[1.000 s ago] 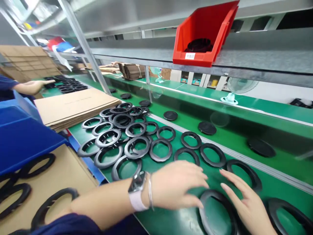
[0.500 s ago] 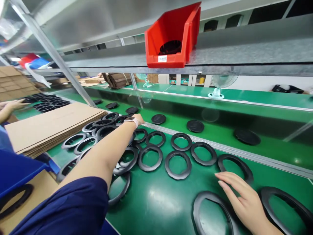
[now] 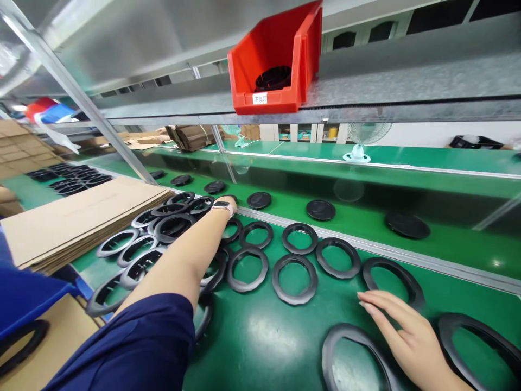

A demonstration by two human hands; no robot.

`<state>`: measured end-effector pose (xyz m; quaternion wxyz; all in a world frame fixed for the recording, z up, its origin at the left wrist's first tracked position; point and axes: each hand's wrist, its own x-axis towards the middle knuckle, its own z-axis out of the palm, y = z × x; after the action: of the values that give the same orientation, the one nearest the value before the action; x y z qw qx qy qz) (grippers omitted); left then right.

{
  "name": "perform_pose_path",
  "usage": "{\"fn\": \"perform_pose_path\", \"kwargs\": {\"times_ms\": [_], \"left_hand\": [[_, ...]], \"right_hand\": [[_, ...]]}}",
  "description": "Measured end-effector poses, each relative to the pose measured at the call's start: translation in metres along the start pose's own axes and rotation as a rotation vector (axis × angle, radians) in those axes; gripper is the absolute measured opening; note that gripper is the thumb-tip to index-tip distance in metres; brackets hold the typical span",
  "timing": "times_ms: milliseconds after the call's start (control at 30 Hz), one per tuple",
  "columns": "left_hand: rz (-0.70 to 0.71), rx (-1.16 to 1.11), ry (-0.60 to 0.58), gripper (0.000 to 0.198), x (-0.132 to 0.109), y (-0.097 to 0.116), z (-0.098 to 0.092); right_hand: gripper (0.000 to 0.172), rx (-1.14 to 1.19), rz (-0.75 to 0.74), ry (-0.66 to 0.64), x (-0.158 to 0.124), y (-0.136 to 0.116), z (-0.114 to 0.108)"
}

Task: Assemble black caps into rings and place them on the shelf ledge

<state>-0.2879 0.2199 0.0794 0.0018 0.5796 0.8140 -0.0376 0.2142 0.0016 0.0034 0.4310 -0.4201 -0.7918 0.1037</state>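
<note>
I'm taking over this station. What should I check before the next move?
1. Left hand gripping the ring pile: cannot tell, fingers hidden.
2. Right hand empty: ok.
3. Front black rings lying separate on the green belt: ok.
4. Ring pile free of overlaps: not ok, rings overlap.
5. Red bin seated on its shelf: ok.

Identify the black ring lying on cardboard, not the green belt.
The bottom-left ring on tan cardboard, below the blue bin; others lie on the green belt.

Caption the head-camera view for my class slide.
Left hand reaches over piled black rings on a green workbench; right hand rests among more.
</note>
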Motion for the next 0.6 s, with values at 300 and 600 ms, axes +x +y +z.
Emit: {"fn": "perform_pose_path", "kwargs": {"times_ms": [300, 600], "left_hand": [[-0.162, -0.002, 0.114, 0.034, -0.025, 0.004, -0.008], [-0.155, 0.035, 0.126, 0.038, -0.027, 0.012, -0.021]], "right_hand": [[0.02, -0.002, -0.037, -0.007, 0.002, -0.001, 0.001], [0.019, 0.092, 0.036, -0.048, 0.004, -0.005, 0.002]]}}
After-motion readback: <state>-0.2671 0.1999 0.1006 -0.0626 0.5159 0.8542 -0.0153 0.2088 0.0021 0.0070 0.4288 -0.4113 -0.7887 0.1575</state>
